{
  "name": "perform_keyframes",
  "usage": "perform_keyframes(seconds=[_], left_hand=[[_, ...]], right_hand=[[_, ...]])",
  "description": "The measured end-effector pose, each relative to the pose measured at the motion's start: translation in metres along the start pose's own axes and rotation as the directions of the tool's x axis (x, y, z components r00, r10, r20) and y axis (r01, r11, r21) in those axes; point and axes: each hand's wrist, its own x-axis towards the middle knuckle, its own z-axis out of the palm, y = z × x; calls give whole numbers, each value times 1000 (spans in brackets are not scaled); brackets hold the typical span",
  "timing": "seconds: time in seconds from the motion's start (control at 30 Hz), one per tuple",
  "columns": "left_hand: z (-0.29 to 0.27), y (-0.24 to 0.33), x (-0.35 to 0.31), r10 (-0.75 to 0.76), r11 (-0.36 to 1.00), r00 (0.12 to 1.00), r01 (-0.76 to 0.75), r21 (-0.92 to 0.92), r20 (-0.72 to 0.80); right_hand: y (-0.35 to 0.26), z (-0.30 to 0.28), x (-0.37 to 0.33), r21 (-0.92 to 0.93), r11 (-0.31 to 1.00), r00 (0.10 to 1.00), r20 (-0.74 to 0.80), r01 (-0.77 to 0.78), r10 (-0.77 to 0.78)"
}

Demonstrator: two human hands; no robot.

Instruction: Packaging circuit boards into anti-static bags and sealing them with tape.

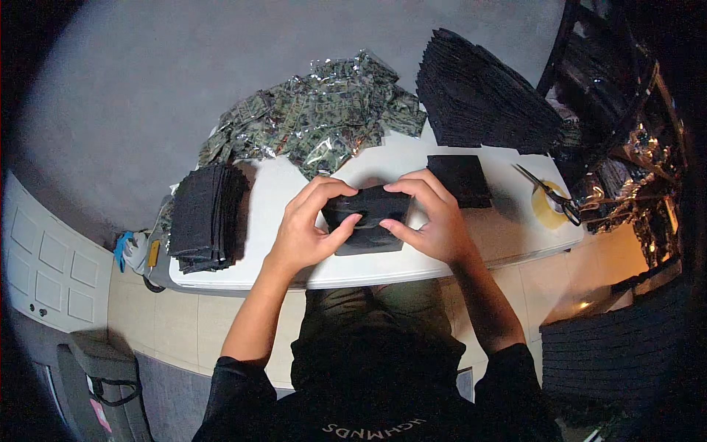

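All along one white table (398, 155), found goods ranged at the far side and ends, presumably for two-handed work at the near middle. At the back, saw a heap of camouflage packets (324, 110) in clear wrap; at the right rear, a fanned black pile (486, 96), perhaps splayed for easy picking; at the left end, a black stack (206, 217), roughly squared. Between left hand (313, 221) and right hand (431, 217), held a dark folded piece (375, 200) at the near middle, pinched from both sides between thumbs and curled fingers, likely to steady the fold evenly. Could not tell contact with the table below. Just beyond the right hand, noticed a flat black piece (460, 179). Farther right, spotted scissors (551, 192) across a yellow tape roll (546, 214), apparently parked within reach.
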Motion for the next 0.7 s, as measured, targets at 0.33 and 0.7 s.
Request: perform_keyframes(seconds=[0.33, 0.7], left_hand=[[-10, 3, 7, -42, 998, 995, 37, 54, 87], [-7, 4, 7, -86, 996, 995, 84, 40, 47]], right_hand=[[-4, -3, 7, -5, 1000, 997, 73, -15, 15], [-7, -2, 11, 21, 999, 997, 68, -39, 37]])
